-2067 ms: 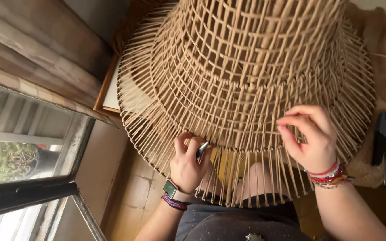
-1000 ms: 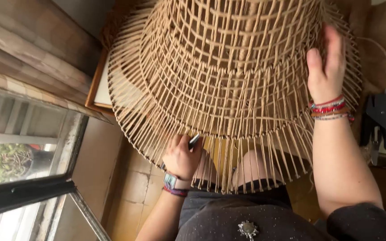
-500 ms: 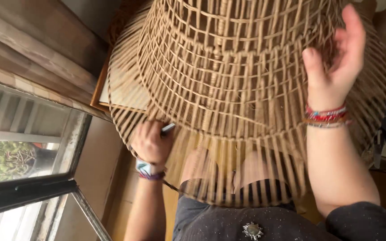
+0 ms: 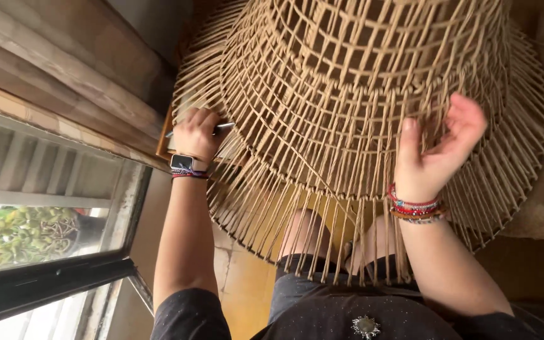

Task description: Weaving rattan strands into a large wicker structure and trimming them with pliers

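The woven cane frame (image 4: pixel 373 107) is resting over the person's lap, its loose spoke ends fanning toward the knees. The left hand (image 4: pixel 195 135) is gripping a thin metal tool (image 4: pixel 221 127) at the frame's left edge, fingers curled tight around it. The right hand (image 4: pixel 439 154) is pressing against the weave — fingers bent among the strands, apparently hooking one, though the view is unclear. The frame is looking light and springy, but brittle at the free ends — better held by the woven bands.
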